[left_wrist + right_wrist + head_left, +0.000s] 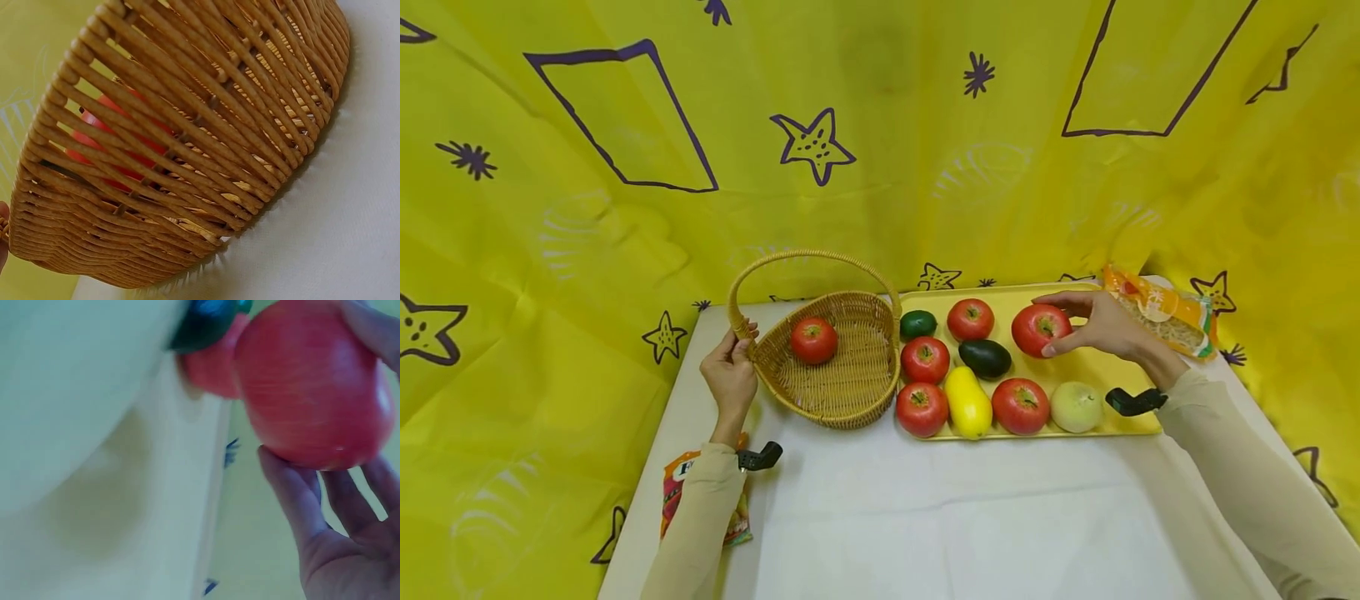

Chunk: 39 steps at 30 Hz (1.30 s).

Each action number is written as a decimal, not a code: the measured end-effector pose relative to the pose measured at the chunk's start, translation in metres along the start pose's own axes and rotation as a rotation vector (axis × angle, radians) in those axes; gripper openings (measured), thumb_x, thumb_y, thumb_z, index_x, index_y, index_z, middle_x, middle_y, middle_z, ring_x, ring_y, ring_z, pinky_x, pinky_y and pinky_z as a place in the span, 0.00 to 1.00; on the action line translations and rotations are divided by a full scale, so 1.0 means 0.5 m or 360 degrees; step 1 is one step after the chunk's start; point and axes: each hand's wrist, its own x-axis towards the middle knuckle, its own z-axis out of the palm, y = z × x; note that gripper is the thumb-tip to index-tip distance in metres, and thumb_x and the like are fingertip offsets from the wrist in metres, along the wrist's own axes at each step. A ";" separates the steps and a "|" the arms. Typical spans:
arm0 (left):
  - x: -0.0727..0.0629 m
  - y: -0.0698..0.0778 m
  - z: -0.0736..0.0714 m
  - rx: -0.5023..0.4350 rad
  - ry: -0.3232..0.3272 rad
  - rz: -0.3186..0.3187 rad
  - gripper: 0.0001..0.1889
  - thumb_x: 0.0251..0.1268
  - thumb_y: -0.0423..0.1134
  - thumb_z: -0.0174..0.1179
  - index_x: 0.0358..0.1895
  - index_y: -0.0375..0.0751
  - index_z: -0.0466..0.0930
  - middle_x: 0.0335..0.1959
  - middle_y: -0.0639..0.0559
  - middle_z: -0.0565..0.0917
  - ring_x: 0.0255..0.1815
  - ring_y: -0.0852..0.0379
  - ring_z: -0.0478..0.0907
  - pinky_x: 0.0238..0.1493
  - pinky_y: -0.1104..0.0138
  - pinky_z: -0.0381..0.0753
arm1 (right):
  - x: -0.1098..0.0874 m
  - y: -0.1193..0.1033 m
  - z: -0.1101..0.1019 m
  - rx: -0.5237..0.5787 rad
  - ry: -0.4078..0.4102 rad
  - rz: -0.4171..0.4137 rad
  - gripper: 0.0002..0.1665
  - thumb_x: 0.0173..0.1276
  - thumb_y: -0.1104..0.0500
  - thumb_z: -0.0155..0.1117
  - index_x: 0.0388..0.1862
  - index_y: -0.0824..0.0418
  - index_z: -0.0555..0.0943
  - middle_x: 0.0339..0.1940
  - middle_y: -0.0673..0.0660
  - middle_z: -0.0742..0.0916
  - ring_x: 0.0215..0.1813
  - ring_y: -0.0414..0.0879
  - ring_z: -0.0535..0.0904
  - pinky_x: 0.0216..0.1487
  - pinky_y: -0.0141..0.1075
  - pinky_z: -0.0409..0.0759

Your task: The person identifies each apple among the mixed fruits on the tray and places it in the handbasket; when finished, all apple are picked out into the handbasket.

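My left hand (732,373) grips the handle of a wicker basket (850,410) at its left side. One red apple (813,340) lies inside the basket; in the left wrist view it shows red through the woven wall. Over the yellow tray (1123,392), my right hand (1101,323) holds another red apple (312,387) between thumb and fingers. On the tray lie several more red apples (1021,406), a dark avocado (985,358), a green fruit (918,324), a yellow oblong fruit (967,404) and a pale round melon (1077,407).
An orange and clear packet (1165,315) lies at the tray's back right corner. Another colourful packet (739,521) is partly under the left forearm. A yellow patterned cloth (880,167) hangs behind the white table (970,525). The basket stands against the tray's left end.
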 end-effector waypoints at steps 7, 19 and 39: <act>0.002 0.000 0.000 -0.0013 -0.0007 -0.0006 0.16 0.75 0.18 0.53 0.60 0.19 0.83 0.50 0.21 0.87 0.46 0.68 0.89 0.56 0.77 0.85 | 0.010 -0.069 0.014 0.0081 0.0076 -0.0103 0.43 0.58 0.63 0.85 0.74 0.60 0.80 0.56 0.43 0.88 0.53 0.38 0.84 0.46 0.34 0.90; -0.002 -0.003 -0.005 0.0019 -0.0030 0.0004 0.16 0.77 0.21 0.55 0.61 0.23 0.84 0.50 0.27 0.89 0.52 0.38 0.89 0.58 0.76 0.85 | 0.038 -0.164 0.089 0.0433 0.0077 -0.0293 0.42 0.56 0.72 0.81 0.71 0.69 0.79 0.55 0.39 0.90 0.53 0.40 0.88 0.48 0.35 0.92; 0.002 -0.002 -0.004 0.0010 -0.0009 -0.0015 0.15 0.75 0.20 0.56 0.59 0.22 0.85 0.49 0.28 0.90 0.48 0.59 0.91 0.56 0.78 0.85 | 0.102 -0.246 0.255 0.0571 -0.0106 -0.0475 0.43 0.49 0.64 0.88 0.67 0.65 0.84 0.62 0.66 0.88 0.50 0.45 0.90 0.49 0.41 0.93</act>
